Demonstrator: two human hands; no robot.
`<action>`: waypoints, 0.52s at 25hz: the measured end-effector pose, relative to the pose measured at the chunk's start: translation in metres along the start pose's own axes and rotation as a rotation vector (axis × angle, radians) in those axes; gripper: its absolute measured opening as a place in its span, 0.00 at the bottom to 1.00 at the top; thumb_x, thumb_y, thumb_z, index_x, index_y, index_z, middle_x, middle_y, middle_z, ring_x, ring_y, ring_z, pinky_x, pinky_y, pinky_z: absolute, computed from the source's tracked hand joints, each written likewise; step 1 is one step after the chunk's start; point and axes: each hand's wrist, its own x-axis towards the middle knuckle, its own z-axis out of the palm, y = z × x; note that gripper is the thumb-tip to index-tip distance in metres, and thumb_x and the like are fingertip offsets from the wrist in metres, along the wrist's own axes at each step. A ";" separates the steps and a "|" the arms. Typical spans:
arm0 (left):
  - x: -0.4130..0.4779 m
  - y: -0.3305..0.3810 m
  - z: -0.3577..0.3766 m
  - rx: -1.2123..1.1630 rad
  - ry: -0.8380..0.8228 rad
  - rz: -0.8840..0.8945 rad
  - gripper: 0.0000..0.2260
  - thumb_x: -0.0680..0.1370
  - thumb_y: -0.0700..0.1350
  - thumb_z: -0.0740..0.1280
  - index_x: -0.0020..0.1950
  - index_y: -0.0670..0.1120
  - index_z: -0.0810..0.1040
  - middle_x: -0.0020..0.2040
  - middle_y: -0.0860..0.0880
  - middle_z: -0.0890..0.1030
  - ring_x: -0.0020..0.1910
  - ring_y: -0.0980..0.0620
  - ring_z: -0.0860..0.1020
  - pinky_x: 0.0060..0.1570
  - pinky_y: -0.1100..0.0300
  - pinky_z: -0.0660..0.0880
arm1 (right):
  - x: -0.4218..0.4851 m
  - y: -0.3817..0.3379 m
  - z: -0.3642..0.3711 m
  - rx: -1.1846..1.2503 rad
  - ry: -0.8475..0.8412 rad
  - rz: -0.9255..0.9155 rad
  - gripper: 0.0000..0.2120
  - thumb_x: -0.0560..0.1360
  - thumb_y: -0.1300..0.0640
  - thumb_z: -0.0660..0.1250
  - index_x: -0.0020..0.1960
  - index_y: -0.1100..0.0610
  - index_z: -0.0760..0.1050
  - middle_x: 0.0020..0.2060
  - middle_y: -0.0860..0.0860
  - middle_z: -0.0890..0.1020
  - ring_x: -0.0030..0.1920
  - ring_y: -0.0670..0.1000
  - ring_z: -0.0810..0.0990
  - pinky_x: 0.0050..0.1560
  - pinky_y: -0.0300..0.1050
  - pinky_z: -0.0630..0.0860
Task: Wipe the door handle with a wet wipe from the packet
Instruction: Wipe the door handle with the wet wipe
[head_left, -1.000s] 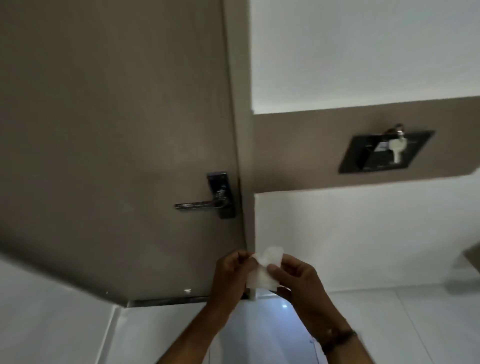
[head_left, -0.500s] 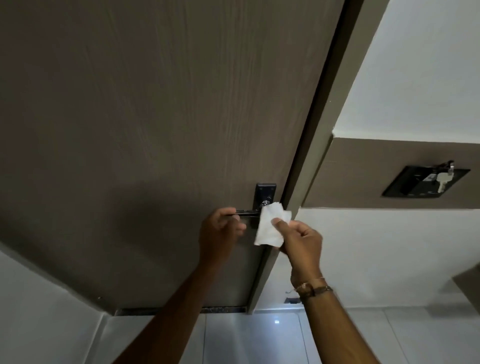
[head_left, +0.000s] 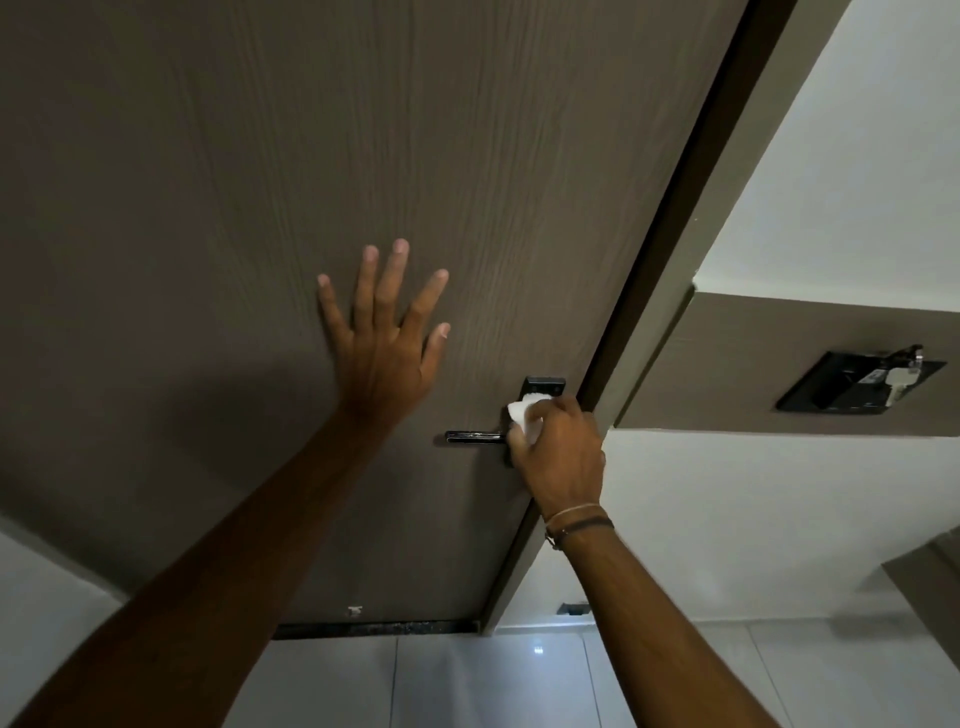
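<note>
A dark metal door handle (head_left: 474, 437) sticks out to the left from its black lock plate (head_left: 544, 386) on the brown wooden door (head_left: 260, 182). My right hand (head_left: 558, 452) is closed around a white wet wipe (head_left: 523, 410) and presses it on the handle's base, covering the inner end of the lever and most of the plate. My left hand (head_left: 387, 332) lies flat on the door above and left of the handle, fingers spread, holding nothing. No wipe packet is in view.
The door frame (head_left: 670, 291) runs diagonally just right of the handle. A black wall holder with a key card and key (head_left: 857, 387) sits on the brown wall band to the right. White glossy floor tiles (head_left: 467, 680) lie below the door.
My left hand has let go of the handle and moved up flat onto the door. My right hand has brought the wipe onto the handle's base. The view has come closer to the door.
</note>
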 end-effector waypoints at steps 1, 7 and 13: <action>0.001 -0.006 0.008 0.000 -0.002 0.027 0.30 0.86 0.60 0.62 0.86 0.56 0.59 0.86 0.43 0.57 0.87 0.40 0.53 0.81 0.26 0.48 | -0.001 0.003 -0.001 -0.021 -0.014 -0.050 0.13 0.77 0.49 0.71 0.55 0.57 0.83 0.57 0.56 0.84 0.55 0.57 0.81 0.54 0.51 0.80; -0.001 -0.017 0.036 0.042 0.067 0.069 0.38 0.85 0.65 0.60 0.88 0.59 0.43 0.89 0.49 0.36 0.88 0.46 0.36 0.83 0.33 0.34 | 0.014 0.038 -0.016 -0.135 -0.261 -0.331 0.12 0.78 0.61 0.71 0.61 0.60 0.80 0.61 0.59 0.82 0.59 0.59 0.79 0.60 0.51 0.78; -0.003 -0.020 0.049 0.010 0.148 0.096 0.35 0.86 0.65 0.58 0.88 0.58 0.46 0.90 0.48 0.42 0.89 0.45 0.42 0.84 0.33 0.38 | 0.025 0.037 -0.007 -0.440 -0.286 -0.397 0.23 0.75 0.56 0.75 0.68 0.55 0.74 0.69 0.57 0.75 0.66 0.58 0.73 0.62 0.52 0.79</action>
